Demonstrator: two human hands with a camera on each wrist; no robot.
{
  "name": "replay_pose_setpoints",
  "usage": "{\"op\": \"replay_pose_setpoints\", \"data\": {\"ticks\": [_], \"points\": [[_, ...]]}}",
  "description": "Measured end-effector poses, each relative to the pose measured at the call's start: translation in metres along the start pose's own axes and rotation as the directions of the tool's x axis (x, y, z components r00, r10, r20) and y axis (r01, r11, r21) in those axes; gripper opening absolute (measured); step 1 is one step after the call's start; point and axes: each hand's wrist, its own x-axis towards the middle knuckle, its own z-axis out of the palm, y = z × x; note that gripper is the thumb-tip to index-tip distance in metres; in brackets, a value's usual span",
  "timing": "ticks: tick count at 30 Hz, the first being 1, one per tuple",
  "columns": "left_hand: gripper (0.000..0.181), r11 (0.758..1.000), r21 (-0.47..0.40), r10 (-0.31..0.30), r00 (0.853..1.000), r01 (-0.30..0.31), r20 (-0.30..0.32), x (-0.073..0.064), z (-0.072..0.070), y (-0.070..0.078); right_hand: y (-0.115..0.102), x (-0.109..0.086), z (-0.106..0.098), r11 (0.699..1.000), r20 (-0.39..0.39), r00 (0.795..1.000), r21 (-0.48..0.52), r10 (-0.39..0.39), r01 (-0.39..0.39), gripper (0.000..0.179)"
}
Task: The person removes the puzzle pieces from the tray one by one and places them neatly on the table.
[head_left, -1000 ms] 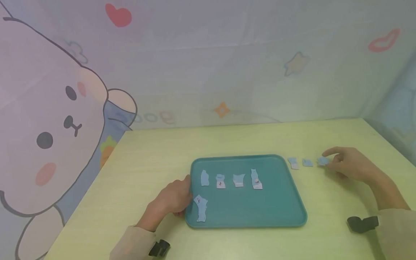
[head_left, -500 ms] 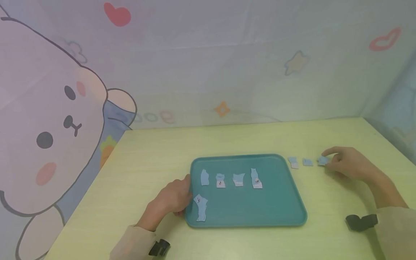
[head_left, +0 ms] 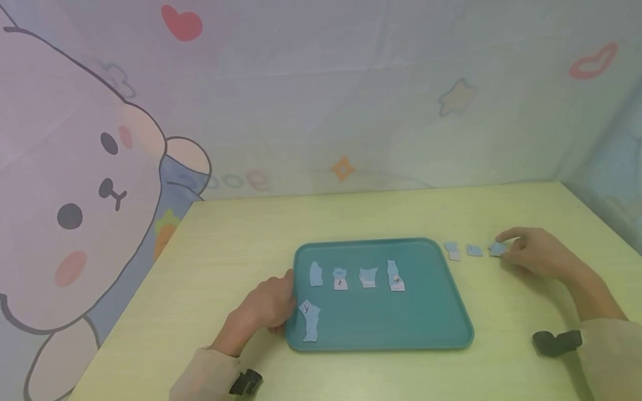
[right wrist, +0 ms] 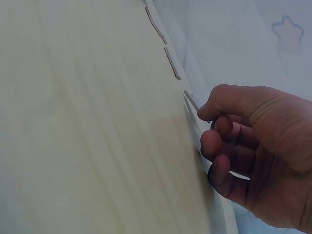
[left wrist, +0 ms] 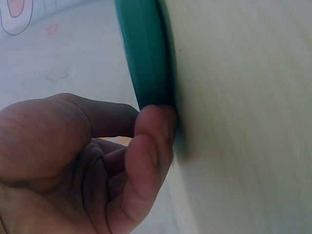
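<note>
My left hand (head_left: 271, 301) grips the left rim of a teal tray (head_left: 391, 328); in the left wrist view, the thumb and curled fingers (left wrist: 146, 165) meet at the tray's edge (left wrist: 146, 58). Over on the right, my right hand (head_left: 541, 253) pinches a small light-blue card piece (head_left: 497, 248) with an irregular outline. This piece (right wrist: 191, 101) appears edge-on in the right wrist view, slightly tilted, close over the table, with the thumb and fingertips at its near end. Two similar pieces, one blue-and-white (head_left: 452, 251) and one small blue (head_left: 474, 250), lie between it and the tray.
Inside the tray, four-sided and ragged card pieces stand in a back row, including a narrow one (head_left: 316, 274) and a tall one (head_left: 395, 276). A longer piece (head_left: 311, 321) lies at front left. Behind the pale yellow table (head_left: 251, 223) hangs a printed cloth (head_left: 321, 100).
My right wrist has edged very slightly to the left. Both hands keep their holds, and the tray and the pieces look the same.
</note>
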Motion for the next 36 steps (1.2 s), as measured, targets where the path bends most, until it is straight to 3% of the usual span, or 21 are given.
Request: {"op": "replay_pose_setpoints", "data": {"ticks": [36], "points": [[0.061, 1.0, 0.0, 0.005, 1.0, -0.005, -0.016, -0.001, 0.0011, 0.0, -0.0029, 0.002, 0.0042, 0.999, -0.005, 0.999, 0.008, -0.038, 0.038, 0.044]]}}
